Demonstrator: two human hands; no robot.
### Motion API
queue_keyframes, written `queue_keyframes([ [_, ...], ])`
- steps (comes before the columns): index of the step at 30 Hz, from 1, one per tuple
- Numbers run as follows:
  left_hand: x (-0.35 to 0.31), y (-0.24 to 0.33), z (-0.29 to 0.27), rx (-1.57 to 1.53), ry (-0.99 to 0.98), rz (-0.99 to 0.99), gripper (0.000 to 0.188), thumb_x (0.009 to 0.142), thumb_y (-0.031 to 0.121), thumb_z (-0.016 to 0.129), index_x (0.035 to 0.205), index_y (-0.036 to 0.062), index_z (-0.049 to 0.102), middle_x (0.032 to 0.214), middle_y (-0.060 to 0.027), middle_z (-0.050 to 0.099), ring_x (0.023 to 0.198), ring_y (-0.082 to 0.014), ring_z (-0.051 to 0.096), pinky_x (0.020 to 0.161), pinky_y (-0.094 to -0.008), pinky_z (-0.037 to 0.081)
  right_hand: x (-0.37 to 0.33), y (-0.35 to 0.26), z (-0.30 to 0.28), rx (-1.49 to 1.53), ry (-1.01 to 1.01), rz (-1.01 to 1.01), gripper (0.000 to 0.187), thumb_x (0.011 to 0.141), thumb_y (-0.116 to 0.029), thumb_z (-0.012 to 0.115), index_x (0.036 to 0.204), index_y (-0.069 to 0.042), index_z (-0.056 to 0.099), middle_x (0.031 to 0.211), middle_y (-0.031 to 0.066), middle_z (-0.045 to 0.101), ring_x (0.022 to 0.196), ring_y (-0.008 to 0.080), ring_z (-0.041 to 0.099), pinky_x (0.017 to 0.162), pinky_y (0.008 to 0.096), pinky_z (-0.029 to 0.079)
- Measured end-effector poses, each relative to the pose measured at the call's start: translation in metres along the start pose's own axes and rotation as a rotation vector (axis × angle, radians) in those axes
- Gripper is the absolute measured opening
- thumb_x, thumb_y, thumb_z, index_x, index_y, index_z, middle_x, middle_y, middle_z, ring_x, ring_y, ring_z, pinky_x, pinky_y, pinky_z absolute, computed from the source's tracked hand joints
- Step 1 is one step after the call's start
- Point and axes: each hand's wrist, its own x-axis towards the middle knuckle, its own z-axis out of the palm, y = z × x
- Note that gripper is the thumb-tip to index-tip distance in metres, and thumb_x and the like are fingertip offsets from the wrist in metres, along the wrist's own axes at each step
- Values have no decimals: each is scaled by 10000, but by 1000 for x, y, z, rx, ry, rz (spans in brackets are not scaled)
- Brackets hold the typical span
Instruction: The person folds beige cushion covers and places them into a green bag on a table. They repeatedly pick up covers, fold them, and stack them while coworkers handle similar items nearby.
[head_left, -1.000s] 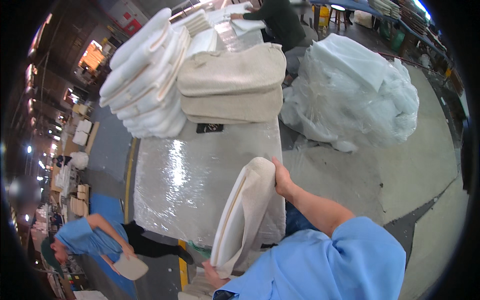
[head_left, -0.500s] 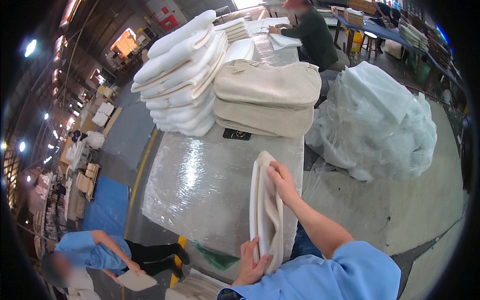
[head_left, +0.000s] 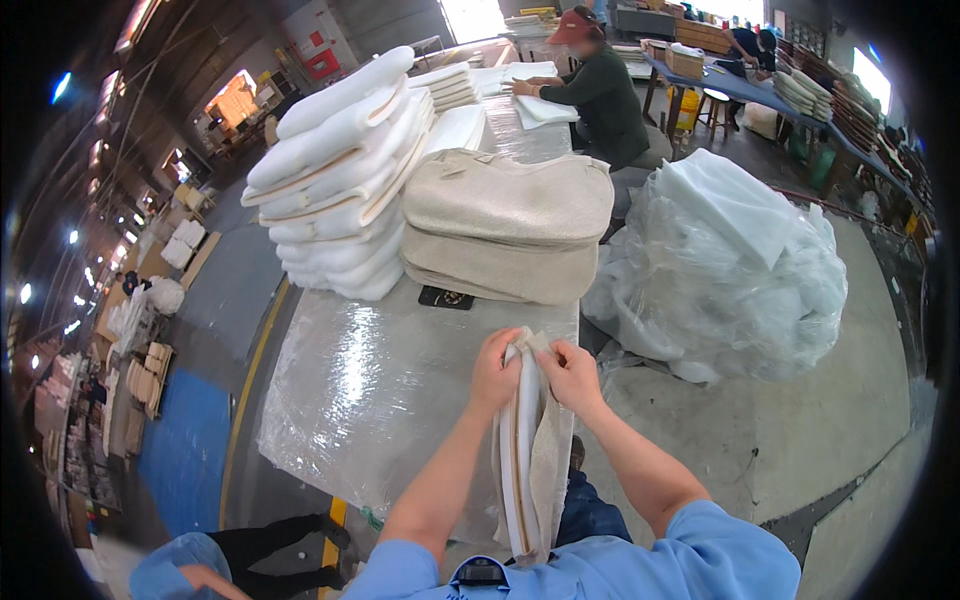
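Left hand and right hand: evenly lit, reasonably sharp
Plastic-covered table: hard white glare streak — broken by wrinkles
Wrapped bundle: soft shine along folds
Far opening: bright, washed out to white
Roof lamp: glowing spot against a dim left side
Fisheye rim: straight edges bowed — corners black

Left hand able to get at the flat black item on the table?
Probably yes: the flat black item lies ahead of the left hand with nothing visible between, though that hand grips the white-and-beige cushion.
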Motion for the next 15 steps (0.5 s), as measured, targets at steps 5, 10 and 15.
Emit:
queue_keyframes([
  [5,24,-4,18,-82,-204,-35,384,987,30,604,1354,77,706,1508,-117,548,1327,-240,585,1012,-343,527,6,0,-11,-13,16,-30,177,936,-178,767,923,-17,695,713,73,622,643,143,566,612,338,463],
  [10,33,-15,14,-153,-350,82,322,1068,28,504,1301,93,716,1628,-152,453,1476,-263,461,1183,-372,389,1,-8,-8,-49,-44,-220,102,932,-120,740,917,-26,703,790,113,667,684,251,647,630,374,492],
  [15,25,-10,5,-413,-408,28,245,1129,106,453,1144,87,697,1692,-152,386,1552,-269,352,1246,-391,285,-5,-9,-13,-61,-154,-332,53,925,-67,720,904,-23,701,829,137,670,724,310,661,655,393,510],
])
